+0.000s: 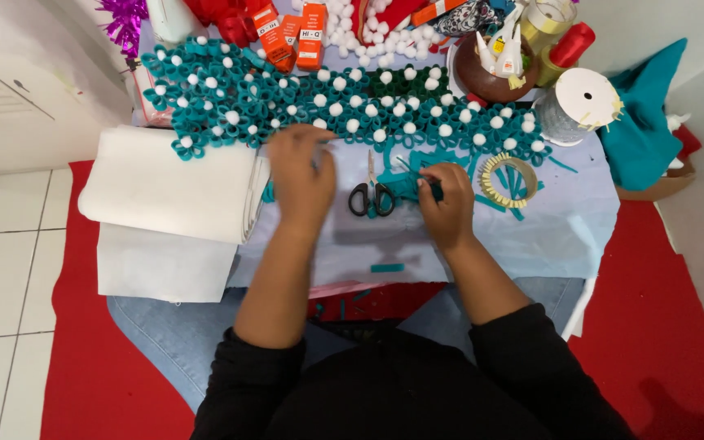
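Head view: teal felt strip [407, 181] is being pinched in right hand [446, 204] fingers mid-table beside scissors [371, 195] for reach, while left hand [301, 181] is pressing curled fingers at garland [344, 106] edge, grasp unclear.

Left hand [301, 181] and right hand [443, 198] flank black scissors [371, 195] below teal felt flowers [287, 102]

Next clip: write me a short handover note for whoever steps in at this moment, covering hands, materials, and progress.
Left hand: resting at the lower edge of the teal loop garland, fingers curled; what it grips, if anything, is hidden.
Right hand: fingers pinching a teal strip from the loose pile.
Black-handled scissors lie between the hands; tape roll sits right of the right hand; folded white sheets on the left.
Done: a long stretch of garland with white pompoms.
Left: loose teal strips unattached.
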